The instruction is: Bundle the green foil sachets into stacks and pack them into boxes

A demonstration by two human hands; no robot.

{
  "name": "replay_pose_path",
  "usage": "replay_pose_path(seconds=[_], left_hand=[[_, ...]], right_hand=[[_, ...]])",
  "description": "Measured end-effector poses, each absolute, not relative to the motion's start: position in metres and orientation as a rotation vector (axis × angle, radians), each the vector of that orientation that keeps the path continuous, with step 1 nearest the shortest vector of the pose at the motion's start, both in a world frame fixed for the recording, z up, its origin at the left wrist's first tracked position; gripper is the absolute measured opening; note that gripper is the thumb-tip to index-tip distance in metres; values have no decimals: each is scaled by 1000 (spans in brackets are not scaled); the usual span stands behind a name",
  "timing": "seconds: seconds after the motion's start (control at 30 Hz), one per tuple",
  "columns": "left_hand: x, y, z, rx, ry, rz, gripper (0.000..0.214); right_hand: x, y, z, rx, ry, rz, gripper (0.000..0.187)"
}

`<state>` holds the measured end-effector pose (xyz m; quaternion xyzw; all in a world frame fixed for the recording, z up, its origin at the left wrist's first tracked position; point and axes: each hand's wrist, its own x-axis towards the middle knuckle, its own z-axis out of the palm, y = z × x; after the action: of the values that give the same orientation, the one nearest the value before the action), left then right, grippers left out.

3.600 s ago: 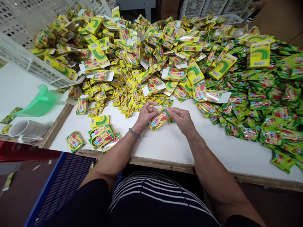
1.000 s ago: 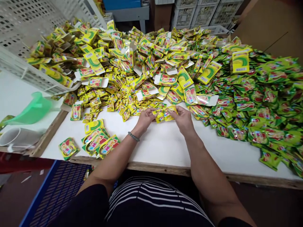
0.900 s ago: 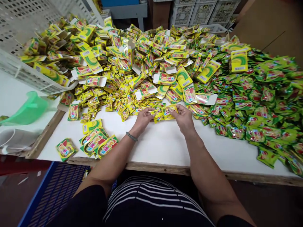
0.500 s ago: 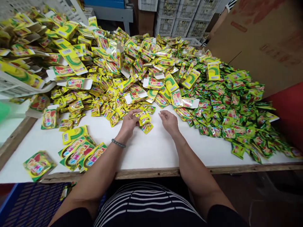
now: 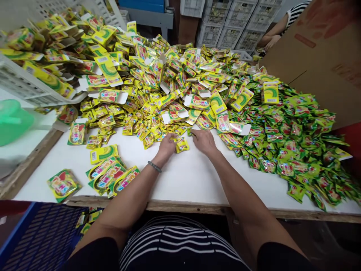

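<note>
My left hand, with a beaded bracelet at its wrist, is closed at the fingertips on a small yellow sachet. Another yellow sachet shows beside those fingertips, low over the white tabletop. My right hand has its fingers curled down on a small green sachet, mostly covered by them. Just beyond both hands spreads a heap of yellow sachets with open-flapped yellow boxes on top. Green sachets are heaped to the right.
Filled boxes lie at the left front, near the table's wooden edge. A white basket overflows with boxes at the left. A blue crate stands below. A cardboard box and another person's arm are at the right back.
My right hand has moved in to the green sachet, and its fingers now cover most of it. My left hand stays with the yellow sachets. The whole view has shifted slightly.
</note>
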<state>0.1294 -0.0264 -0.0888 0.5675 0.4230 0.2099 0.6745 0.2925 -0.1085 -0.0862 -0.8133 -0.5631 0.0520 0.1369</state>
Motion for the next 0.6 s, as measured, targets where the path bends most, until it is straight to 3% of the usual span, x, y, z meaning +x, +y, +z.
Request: replay_pose_path(seconds=[0.13, 0.27, 0.37, 0.6], left_hand=[[130, -30, -82, 1179, 930, 524, 24], [133, -36, -80, 1134, 866, 498, 25], [133, -38, -81, 1133, 791, 464, 25], [134, -35, -86, 1331, 703, 375, 20]], right_hand=[[293, -133, -95, -2122, -1111, 222, 39], [283, -150, -99, -1598, -645, 598, 43], [271, -155, -101, -1496, -580, 765, 46], [272, -161, -97, -1593, -740, 734, 38]])
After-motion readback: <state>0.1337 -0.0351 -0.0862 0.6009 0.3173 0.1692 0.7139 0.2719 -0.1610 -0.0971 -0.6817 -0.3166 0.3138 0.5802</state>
